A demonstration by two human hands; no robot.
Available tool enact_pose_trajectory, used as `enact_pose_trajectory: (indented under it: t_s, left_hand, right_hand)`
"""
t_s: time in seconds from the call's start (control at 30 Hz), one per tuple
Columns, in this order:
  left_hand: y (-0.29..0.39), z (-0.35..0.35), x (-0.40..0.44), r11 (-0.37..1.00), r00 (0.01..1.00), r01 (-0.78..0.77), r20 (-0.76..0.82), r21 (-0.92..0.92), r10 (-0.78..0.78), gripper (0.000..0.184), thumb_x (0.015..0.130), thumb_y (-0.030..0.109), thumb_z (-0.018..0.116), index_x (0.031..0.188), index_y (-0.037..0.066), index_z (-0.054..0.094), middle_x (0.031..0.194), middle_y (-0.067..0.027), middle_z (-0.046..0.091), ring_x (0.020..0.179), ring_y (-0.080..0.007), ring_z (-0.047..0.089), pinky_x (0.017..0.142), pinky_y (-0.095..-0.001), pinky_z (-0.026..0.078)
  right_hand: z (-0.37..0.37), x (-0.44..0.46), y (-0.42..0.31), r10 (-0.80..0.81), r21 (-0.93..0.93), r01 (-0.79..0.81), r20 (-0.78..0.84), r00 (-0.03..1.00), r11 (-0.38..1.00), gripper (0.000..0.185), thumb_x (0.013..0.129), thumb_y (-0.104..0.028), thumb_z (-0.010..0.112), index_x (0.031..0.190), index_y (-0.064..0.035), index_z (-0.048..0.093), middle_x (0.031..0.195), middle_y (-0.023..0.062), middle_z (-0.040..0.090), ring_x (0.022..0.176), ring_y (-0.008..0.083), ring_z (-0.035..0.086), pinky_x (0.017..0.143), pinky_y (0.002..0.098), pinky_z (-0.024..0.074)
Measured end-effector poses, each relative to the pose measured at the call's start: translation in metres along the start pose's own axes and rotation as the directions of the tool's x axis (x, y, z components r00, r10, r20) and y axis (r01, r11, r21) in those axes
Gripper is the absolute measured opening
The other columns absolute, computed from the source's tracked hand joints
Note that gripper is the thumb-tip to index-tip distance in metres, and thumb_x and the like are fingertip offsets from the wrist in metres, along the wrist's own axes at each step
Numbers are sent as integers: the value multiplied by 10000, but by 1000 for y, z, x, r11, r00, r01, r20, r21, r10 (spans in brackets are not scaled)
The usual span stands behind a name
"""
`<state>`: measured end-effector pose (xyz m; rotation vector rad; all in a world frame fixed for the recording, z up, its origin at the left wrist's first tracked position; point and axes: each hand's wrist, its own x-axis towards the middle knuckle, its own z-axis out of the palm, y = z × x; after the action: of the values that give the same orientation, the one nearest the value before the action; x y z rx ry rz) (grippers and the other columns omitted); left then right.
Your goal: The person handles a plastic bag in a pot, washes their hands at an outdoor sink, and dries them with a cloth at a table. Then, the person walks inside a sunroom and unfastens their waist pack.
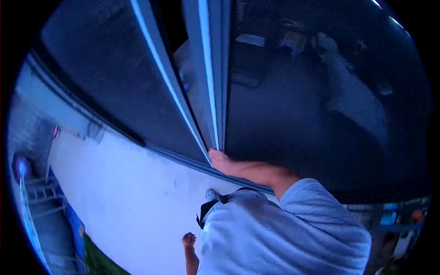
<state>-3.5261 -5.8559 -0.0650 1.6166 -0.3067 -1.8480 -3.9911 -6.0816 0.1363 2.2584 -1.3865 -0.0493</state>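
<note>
My right hand [219,160] is at the edge of a pale metal door frame [208,68], beside the narrow gap between two dark glass panels. Its fingers are wrapped round the frame edge and partly hidden. My left hand [189,239] hangs low, away from the door, with its fingers curled in and nothing visible in them. One dark glass panel [275,123] fills the right side, with faint reflections on it; the other [105,68] is on the left.
A pale floor [137,192] runs along the door track [183,160]. My shoe [211,195] is close to the track. At the far left are a ladder-like frame [43,190] and a blue edge [73,220], with dark green grass [98,259] below.
</note>
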Motion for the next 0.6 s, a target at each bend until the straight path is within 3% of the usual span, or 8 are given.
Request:
enact_pose_trajectory:
  t_s: [0.17, 0.23, 0.33, 0.37, 0.43, 0.5, 0.57, 0.6]
  left_hand:
    - [171, 81, 37, 911, 940, -339, 126, 236, 318, 141, 748, 81, 503, 847, -13, 539, 605, -72, 528, 466, -144, 486, 388, -218, 364]
    - [188, 78, 81, 999, 964, -48, 259, -25, 53, 164, 752, 116, 471, 819, -20, 536, 585, -77, 509, 444, -163, 471, 376, -217, 353]
    - [192, 95, 110, 980, 901, 145, 391, 133, -186, 187, 755, 144, 445, 797, -13, 537, 578, -80, 497, 446, -180, 464, 377, -226, 354]
    - [191, 113, 105, 917, 918, 21, 356, 398, -176, 183, 754, 150, 458, 810, -4, 541, 596, -83, 503, 463, -188, 477, 387, -231, 365]
    - [173, 128, 133, 913, 863, 107, 420, 393, -281, 140, 741, 104, 492, 829, 12, 549, 620, -84, 522, 484, -184, 496, 400, -228, 376]
    - [167, 168, 135, 822, 730, 258, 455, 507, -510, 133, 729, 46, 520, 853, 9, 552, 639, -89, 540, 499, -176, 513, 402, -227, 383]
    - [165, 200, 112, 736, 772, 148, 388, 661, -504, 133, 747, 30, 529, 874, -7, 543, 668, -98, 564, 537, -167, 541, 420, -231, 415]
    - [161, 214, 116, 751, 778, 156, 389, 641, -493, 131, 751, 33, 531, 877, 1, 545, 674, -99, 570, 533, -165, 540, 423, -230, 417]
  right_hand:
    - [-42, -63, -1, 21, 68, -36, 212, 977, 997, 152, 630, -138, 506, 677, -89, 642, 779, 47, 561, 896, 213, 449, 881, 331, 293]
    - [-63, -95, -1, 20, 24, -32, 387, 922, 999, 153, 619, -140, 511, 675, -86, 643, 775, 43, 561, 901, 207, 447, 888, 324, 288]
    - [-93, -129, -9, 90, 45, -118, 399, 912, 992, 142, 622, -158, 522, 671, -102, 644, 760, 21, 563, 886, 197, 447, 842, 308, 303]
    - [-101, -135, -5, 94, 17, -122, 538, 838, 992, 146, 646, -164, 521, 711, -121, 645, 771, 7, 563, 871, 196, 453, 806, 324, 312]
    - [-117, -149, 1, 87, -22, -110, 767, 635, 994, 161, 694, -176, 519, 790, -159, 647, 793, -20, 563, 841, 194, 465, 733, 354, 330]
    - [-109, -174, 7, 201, 1, -307, 756, 624, 952, 136, 642, -156, 540, 706, -94, 643, 725, 3, 567, 863, 188, 468, 753, 358, 332]
    - [-106, -204, 5, 525, -359, -387, 649, 551, 849, 173, 665, -133, 528, 787, -90, 642, 731, 25, 573, 896, 222, 484, 756, 446, 364]
    - [-112, -206, 18, 511, -364, -402, 781, 359, 840, 224, 680, -115, 524, 874, -74, 626, 780, 74, 593, 880, 263, 529, 712, 515, 404]
